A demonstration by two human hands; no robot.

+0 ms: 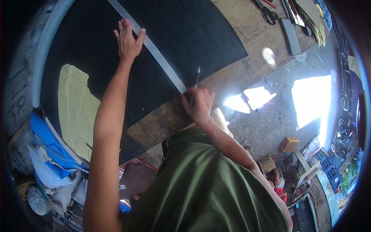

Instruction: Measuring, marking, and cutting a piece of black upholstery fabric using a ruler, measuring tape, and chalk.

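A long, straight metal ruler (160, 62) lies diagonally across a black sheet of material (193, 33) on a wooden worktable (154, 120). My left hand (129, 42) rests on the ruler toward its far part, fingers stretched out and thumb apart. Near the table's front edge, my right hand (200, 105) grips a slim clear pen (198, 75), whose upper end points away from me. That hand is beside the ruler's near end; the pen's lower tip is hidden by my fingers. Left of my left forearm, a pale yellow-green cut pattern piece (73, 96) lies on the black sheet.
Black-handled scissors (269, 15) and a grey bar-shaped block (290, 37) lie at the table's far right. A pale rolled edge (45, 58) borders the left side. A blue bag (52, 139) sits at lower left. Another person (279, 188) is at lower right, near boxes.
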